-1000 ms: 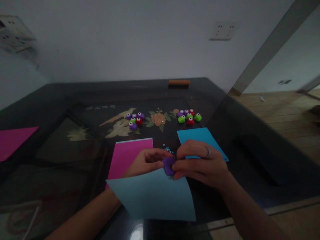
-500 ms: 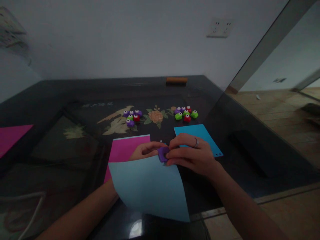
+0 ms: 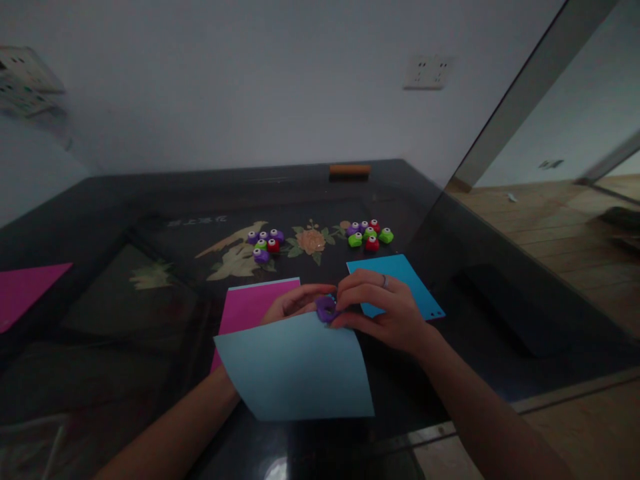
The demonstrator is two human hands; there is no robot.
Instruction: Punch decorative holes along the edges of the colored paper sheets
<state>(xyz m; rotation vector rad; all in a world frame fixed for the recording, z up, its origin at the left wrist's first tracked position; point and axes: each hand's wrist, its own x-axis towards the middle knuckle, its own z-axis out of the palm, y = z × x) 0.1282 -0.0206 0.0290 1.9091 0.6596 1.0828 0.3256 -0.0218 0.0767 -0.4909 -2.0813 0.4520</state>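
Note:
A small purple paper punch [image 3: 327,309], with a dark opening facing me, sits at the upper right edge of a pale blue sheet of paper [image 3: 300,373]. The fingers of my right hand [image 3: 380,303] are closed around the punch from the right. From behind the sheet, my left hand [image 3: 297,300] grips its top edge, with fingertips against the punch; part of this hand is hidden by the paper. The sheet tilts towards me and bends slightly. Below my hands lies a pink sheet [image 3: 250,310]. A bright blue sheet [image 3: 400,280], with small dark holes at one corner, lies right of them.
Two clusters of small eyed punches, one at left [image 3: 261,255] and one at right [image 3: 371,243], are purple, green and red. An orange-brown cylinder [image 3: 350,171] lies by the wall. Another pink sheet [image 3: 25,293] is at far left. The table [image 3: 175,193] is dark and glossy.
My right fingers have shifted on the punch, and its dark opening now shows. The lower edge of the pale sheet has risen a little. The whole view has tilted slightly upward.

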